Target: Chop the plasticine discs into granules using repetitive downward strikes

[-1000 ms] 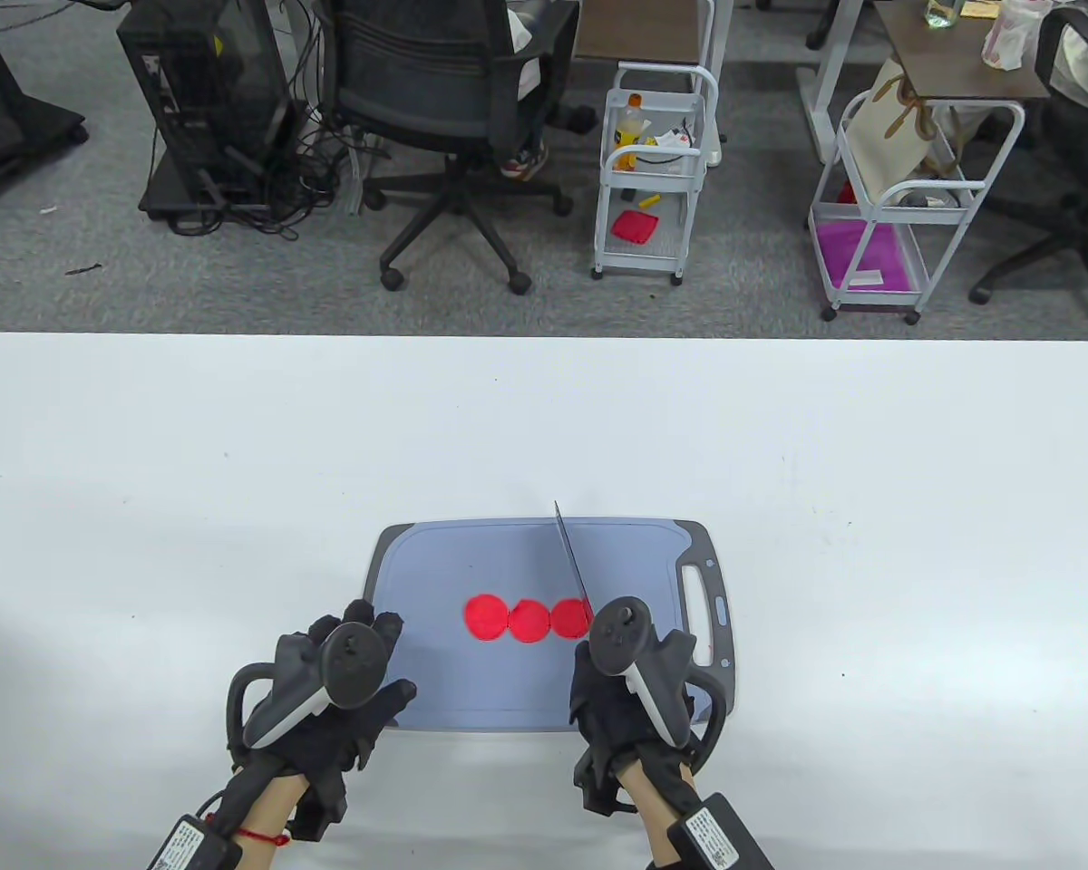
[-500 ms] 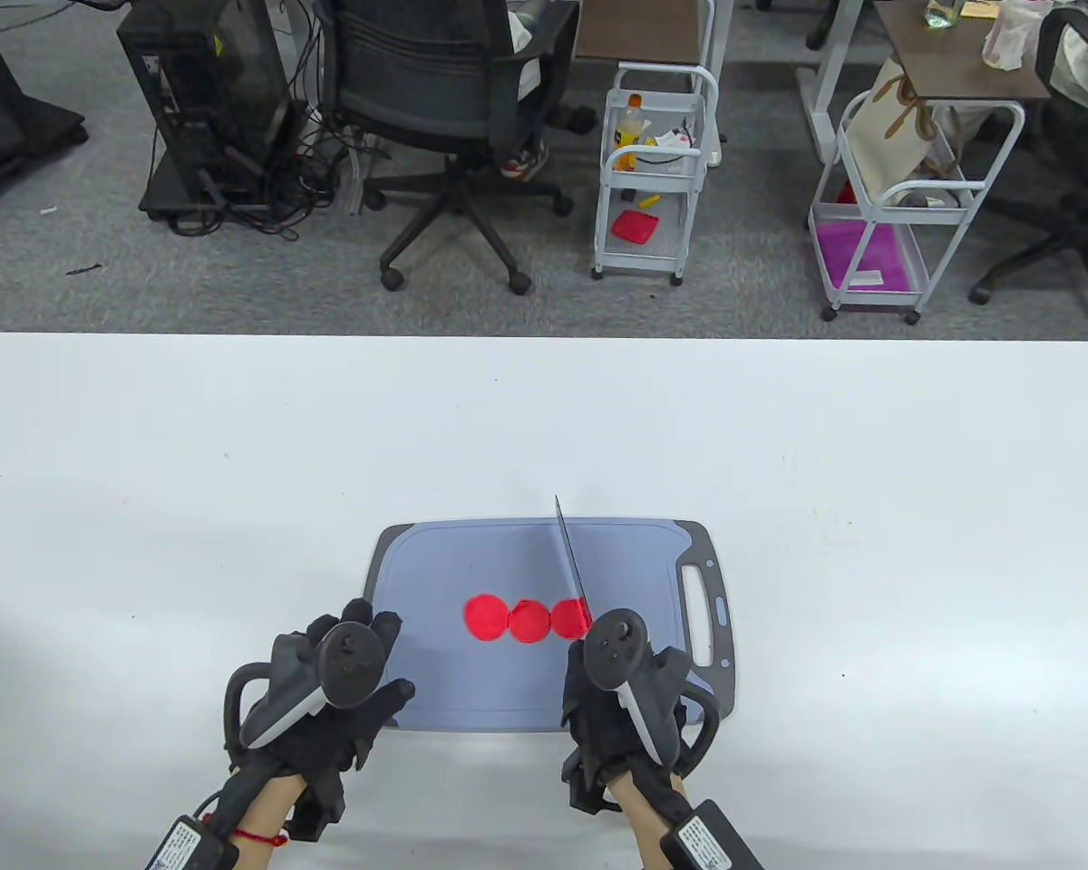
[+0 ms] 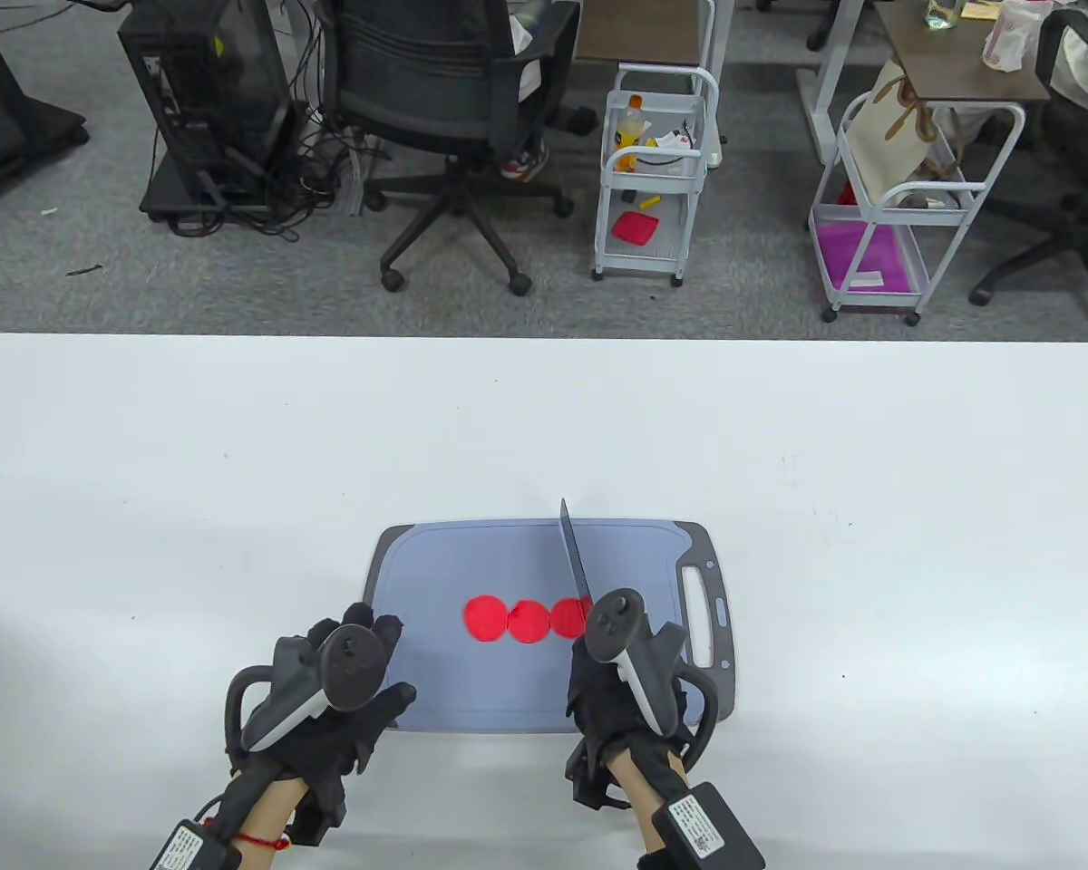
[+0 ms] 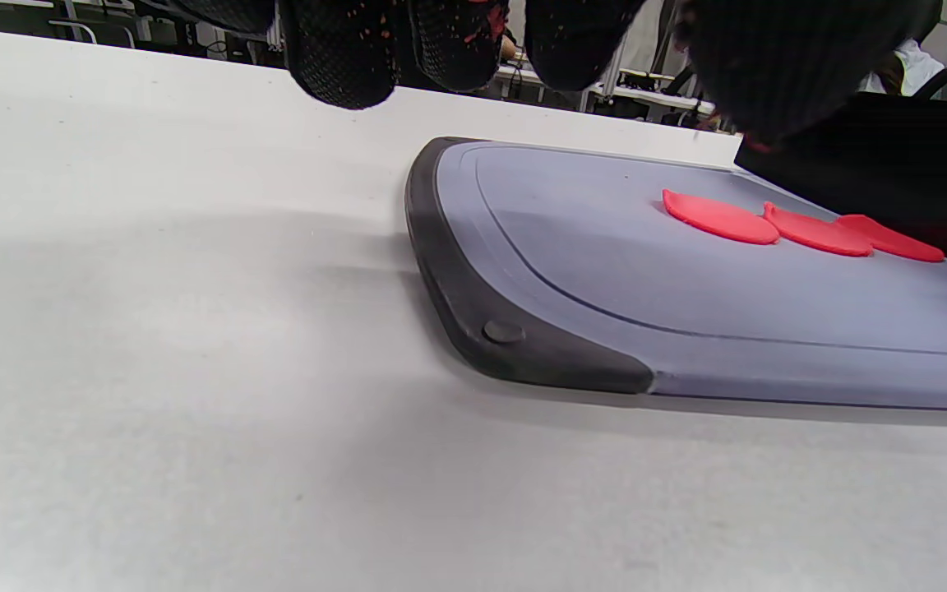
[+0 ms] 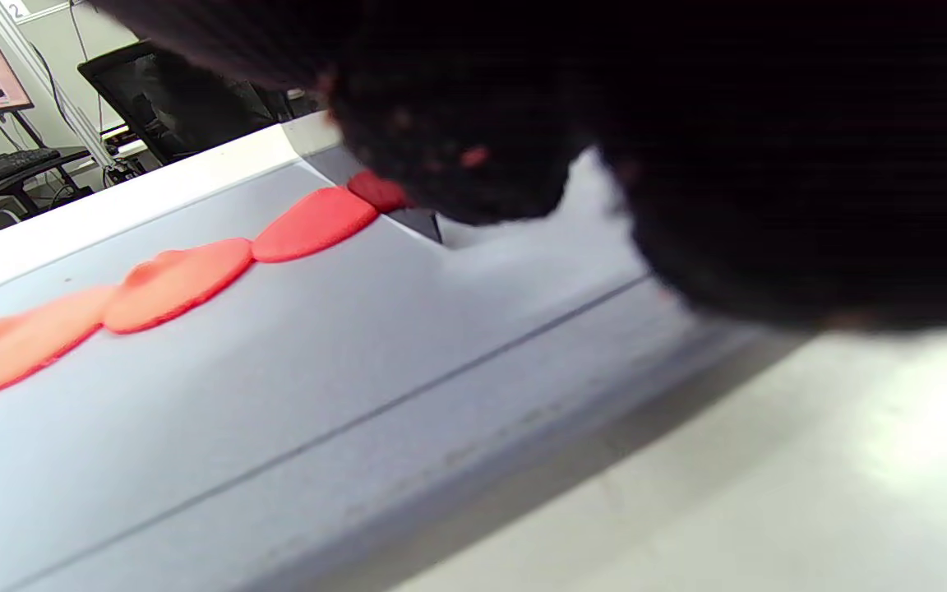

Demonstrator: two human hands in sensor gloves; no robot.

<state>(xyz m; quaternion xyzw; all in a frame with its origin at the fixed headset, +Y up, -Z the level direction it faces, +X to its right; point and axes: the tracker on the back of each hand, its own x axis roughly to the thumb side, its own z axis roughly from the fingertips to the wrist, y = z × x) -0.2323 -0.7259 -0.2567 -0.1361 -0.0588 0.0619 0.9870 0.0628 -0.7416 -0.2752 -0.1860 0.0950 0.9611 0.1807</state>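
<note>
Three red plasticine discs [image 3: 526, 620] lie flat in a row, edges touching, near the middle of a grey-blue cutting board [image 3: 471, 562] on the white bench [image 3: 236, 453]. The board has a dark rim and a handle slot [image 3: 700, 605] at its right end, which sits just beyond the right hand.

The right hand [image 3: 621, 707] is wrapped around the handle of a knife [image 3: 576, 562]; the handle itself is hidden under the glove and tracker. The blade runs away from the person across the board, its near part over the right edge of the rightmost disc [image 3: 568, 617]. In the right wrist view the dark glove fills most of the picture, and a corner of the blade [image 5: 416, 222] shows beside that same disc [image 5: 313, 222]; whether the edge touches the plasticine cannot be told.

The left hand [image 3: 326, 698] holds nothing. It lies at the near left corner of the board, fingers spread and loosely extended, fingertips over the board's dark edge. In the left wrist view its fingertips [image 4: 342, 57], speckled with red crumbs, hang above the bench just left of the board corner [image 4: 473, 329].

Beyond the bench, on the carpet, stand an office chair [image 3: 444, 100], a computer tower [image 3: 204, 91] with tangled cables, and two white wheeled carts [image 3: 653, 154], well apart from the work.
</note>
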